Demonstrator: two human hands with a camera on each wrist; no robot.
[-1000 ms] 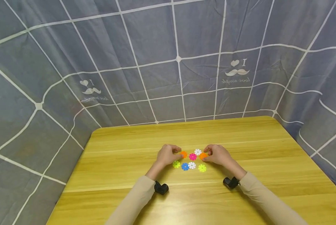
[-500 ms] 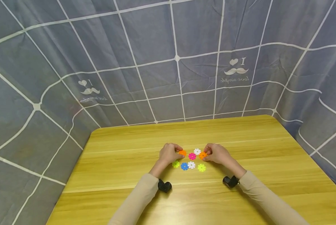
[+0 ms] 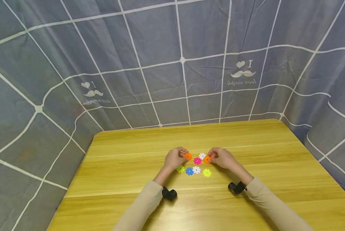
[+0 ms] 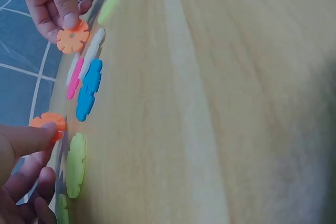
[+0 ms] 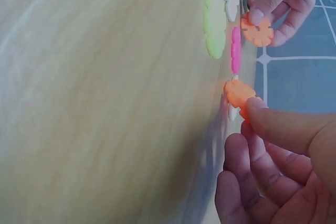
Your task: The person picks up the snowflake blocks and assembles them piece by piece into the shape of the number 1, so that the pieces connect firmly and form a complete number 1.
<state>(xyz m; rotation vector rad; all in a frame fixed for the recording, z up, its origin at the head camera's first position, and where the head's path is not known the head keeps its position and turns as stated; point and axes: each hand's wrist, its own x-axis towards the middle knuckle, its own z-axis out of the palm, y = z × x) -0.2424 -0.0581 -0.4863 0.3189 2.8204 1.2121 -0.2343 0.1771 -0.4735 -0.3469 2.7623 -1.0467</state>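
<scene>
My left hand (image 3: 175,158) pinches an orange notched plastic disc (image 3: 188,156) between thumb and fingers. In my right hand (image 3: 220,157), thumb and fingertips grip a second orange notched disc (image 5: 241,94). Both discs look tilted up off the table in the wrist views. Between the hands lie a pink disc (image 3: 197,161) and a white disc (image 3: 202,156). Closer to me, a blue disc (image 3: 189,171) touches or overlaps another white disc (image 3: 196,170). A yellow-green disc (image 3: 180,169) is beside my left hand, and a yellow one (image 3: 207,173) is below my right.
The wooden table (image 3: 132,179) reaches to a grey curtain (image 3: 160,80) with white lines at the back and sides. Black wrist cameras (image 3: 169,193) are worn on both wrists, close above the tabletop.
My left hand, earlier touching its orange disc on the table, now holds it, lifted and moved slightly away from me. The right hand's orange disc has tilted up and shifted a little left.
</scene>
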